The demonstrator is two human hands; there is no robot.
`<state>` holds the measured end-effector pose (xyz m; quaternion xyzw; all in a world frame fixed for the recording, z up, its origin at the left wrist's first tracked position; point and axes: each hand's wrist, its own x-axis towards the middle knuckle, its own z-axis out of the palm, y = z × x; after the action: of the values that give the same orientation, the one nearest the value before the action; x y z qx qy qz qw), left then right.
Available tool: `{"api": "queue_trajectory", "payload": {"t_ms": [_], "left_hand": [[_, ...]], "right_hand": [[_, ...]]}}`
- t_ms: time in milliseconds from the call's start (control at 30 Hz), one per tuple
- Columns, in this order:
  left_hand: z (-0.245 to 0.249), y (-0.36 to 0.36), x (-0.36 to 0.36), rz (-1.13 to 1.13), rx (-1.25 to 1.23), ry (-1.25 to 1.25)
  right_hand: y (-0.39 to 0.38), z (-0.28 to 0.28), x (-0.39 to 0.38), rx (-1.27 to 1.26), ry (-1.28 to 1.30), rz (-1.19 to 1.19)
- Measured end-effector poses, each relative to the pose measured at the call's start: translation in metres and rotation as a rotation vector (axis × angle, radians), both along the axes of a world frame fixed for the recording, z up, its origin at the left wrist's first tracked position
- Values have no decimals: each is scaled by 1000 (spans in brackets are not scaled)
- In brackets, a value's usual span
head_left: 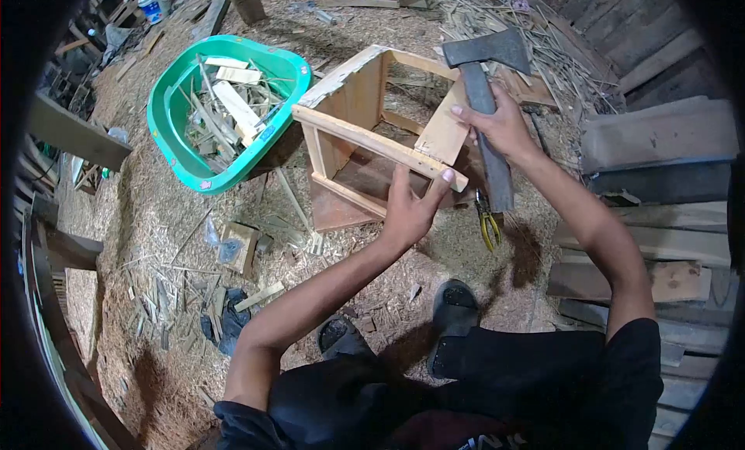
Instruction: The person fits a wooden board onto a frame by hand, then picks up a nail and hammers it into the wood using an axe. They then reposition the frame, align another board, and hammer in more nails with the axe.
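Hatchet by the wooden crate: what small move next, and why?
Probably a short tap with the hatchet head on the top slat: the right hand holds it raised beside the crate, and the left hand steadies that slat.

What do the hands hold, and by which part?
The right hand grips the hatchet mid-handle; the left hand grips a wooden slat near its end.

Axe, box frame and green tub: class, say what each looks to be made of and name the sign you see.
Axe: head looks like dull grey metal, unpolished; handle equally grey, material unclear. Box frame: bare, unpainted wood, pale with visible grain. Green tub: probably plastic, from its smooth, even, bright colour and moulded rim.
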<state>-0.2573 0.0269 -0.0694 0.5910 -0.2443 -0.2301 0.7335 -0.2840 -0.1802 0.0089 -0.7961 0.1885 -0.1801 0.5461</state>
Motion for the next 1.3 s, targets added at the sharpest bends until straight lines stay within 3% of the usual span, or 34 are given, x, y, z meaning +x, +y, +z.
{"api": "queue_trajectory", "payload": {"t_ms": [167,267,400,467,567,667,700,933,1233,1300], "left_hand": [[-19,17,-4,-100,61,-31],[-7,45,2,-264,302,-184],[77,77,35,-710,921,-495],[84,82,61,-730,900,-366],[92,72,89,-489,710,-1306],[56,49,92,-408,337,-1453],[54,45,86,-619,620,-1319],[37,50,83,-483,439,-1394],[39,43,87,-569,618,-1368],[44,46,85,-525,528,-1412]], "right_hand": [[6,0,-9,123,114,4],[15,-2,-20,85,158,25],[27,12,-34,84,246,67],[26,1,-32,98,180,30],[25,2,-34,84,196,6],[26,8,-34,145,225,34],[27,11,-36,180,228,43],[71,30,-104,304,413,283],[127,32,-117,460,406,11],[125,29,-119,435,392,120]]}}
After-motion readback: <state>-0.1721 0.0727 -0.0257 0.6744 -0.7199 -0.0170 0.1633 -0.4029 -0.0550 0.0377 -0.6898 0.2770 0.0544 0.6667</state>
